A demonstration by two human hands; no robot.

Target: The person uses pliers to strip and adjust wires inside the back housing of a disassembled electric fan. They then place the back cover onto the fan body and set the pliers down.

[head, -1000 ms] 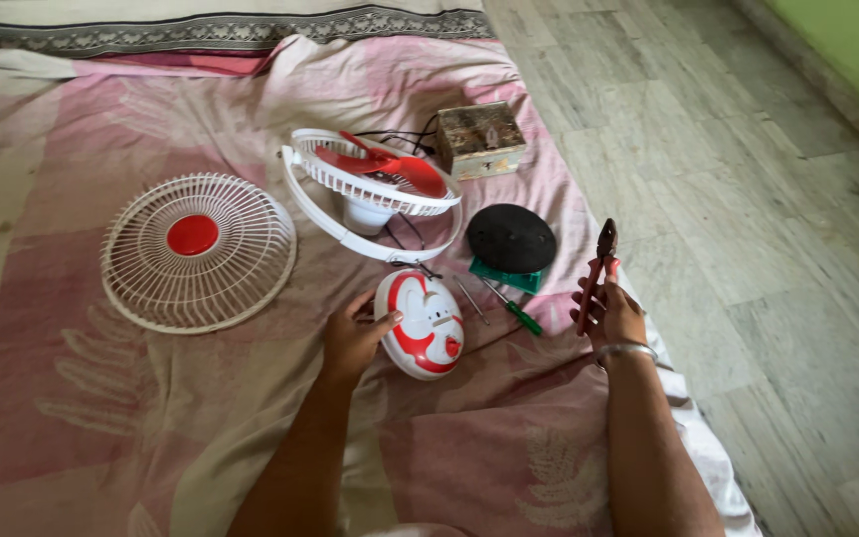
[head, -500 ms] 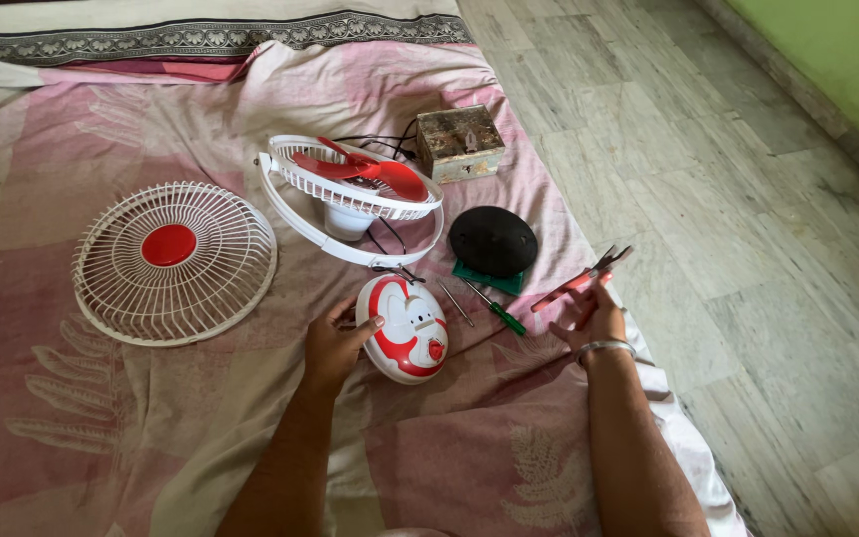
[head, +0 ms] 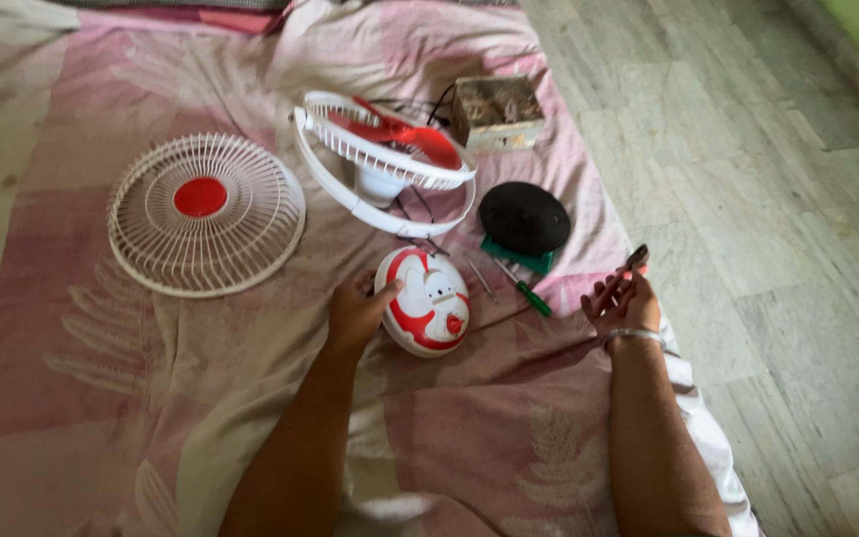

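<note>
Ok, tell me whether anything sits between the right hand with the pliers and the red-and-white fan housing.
Yes. A green-handled screwdriver and a thin metal rod lie on the sheet between the right hand, which holds the pliers, and the fan housing. The left hand already rests against the housing's left side.

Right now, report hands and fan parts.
Left hand on red-and-white fan housing. Right hand gripping red-handled tool. Green screwdriver lies between.
</note>
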